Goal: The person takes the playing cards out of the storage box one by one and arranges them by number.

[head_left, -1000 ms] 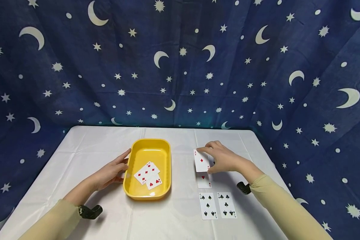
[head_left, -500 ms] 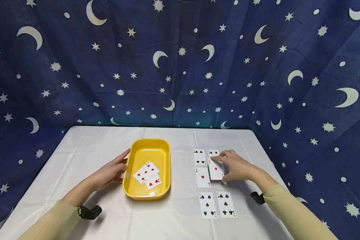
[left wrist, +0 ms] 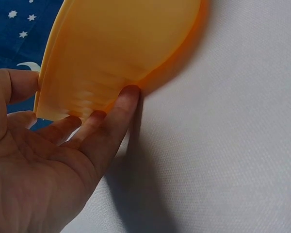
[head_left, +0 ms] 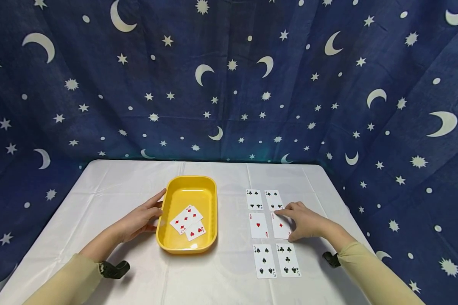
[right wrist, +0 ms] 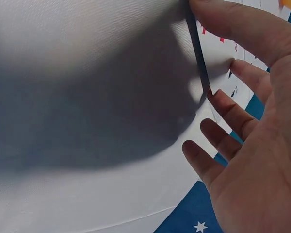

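My right hand [head_left: 305,222] holds the ace of diamonds [head_left: 281,226] between thumb and fingers at its corners, to the right of the ace of hearts [head_left: 258,225]. In the right wrist view, that card shows nearly edge-on as a dark strip [right wrist: 199,53], tilted off the cloth. Against the left outer wall of the yellow tray [head_left: 187,181] rests my left hand [head_left: 143,218]. The left wrist view shows its fingertips touching the tray's wall [left wrist: 116,43]. Inside the tray lie a five of diamonds [head_left: 185,219] and a partly covered hearts card [head_left: 196,231].
Behind the aces lie the four of clubs [head_left: 254,199] and four of spades [head_left: 273,199]. In front are the five of spades [head_left: 265,261] and five of clubs [head_left: 288,260]. A white cloth [head_left: 213,279] covers the table, with a starry blue curtain [head_left: 229,84] behind.
My right hand has carried the ace of diamonds rightward and toward me, from over the ace of hearts to beside it, and lowered it. The left hand and tray stay put.
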Available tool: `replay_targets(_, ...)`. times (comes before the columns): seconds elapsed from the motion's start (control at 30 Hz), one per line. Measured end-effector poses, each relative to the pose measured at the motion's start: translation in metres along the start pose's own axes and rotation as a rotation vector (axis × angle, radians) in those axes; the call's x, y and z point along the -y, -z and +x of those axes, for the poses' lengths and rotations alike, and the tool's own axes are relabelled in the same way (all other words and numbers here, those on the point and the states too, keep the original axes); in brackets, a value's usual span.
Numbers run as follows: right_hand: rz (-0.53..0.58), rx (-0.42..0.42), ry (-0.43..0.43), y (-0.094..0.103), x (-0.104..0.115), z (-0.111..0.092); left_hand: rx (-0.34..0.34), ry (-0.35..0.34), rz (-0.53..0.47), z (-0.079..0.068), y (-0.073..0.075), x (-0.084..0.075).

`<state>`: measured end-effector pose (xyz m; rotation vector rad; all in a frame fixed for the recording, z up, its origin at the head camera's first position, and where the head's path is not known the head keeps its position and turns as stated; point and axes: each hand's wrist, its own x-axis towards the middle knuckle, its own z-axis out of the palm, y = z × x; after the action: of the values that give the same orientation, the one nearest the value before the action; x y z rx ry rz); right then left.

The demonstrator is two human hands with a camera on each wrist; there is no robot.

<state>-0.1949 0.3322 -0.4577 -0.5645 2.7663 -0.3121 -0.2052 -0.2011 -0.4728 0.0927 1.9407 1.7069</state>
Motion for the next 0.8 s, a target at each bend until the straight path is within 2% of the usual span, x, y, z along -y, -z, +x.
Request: replay_targets(0.8,-0.004,0.008,0.002,-0.0019,-0.0017,0.0006,-0.006,0.012,0.007,-0.0006,-0.001,-0.0012)
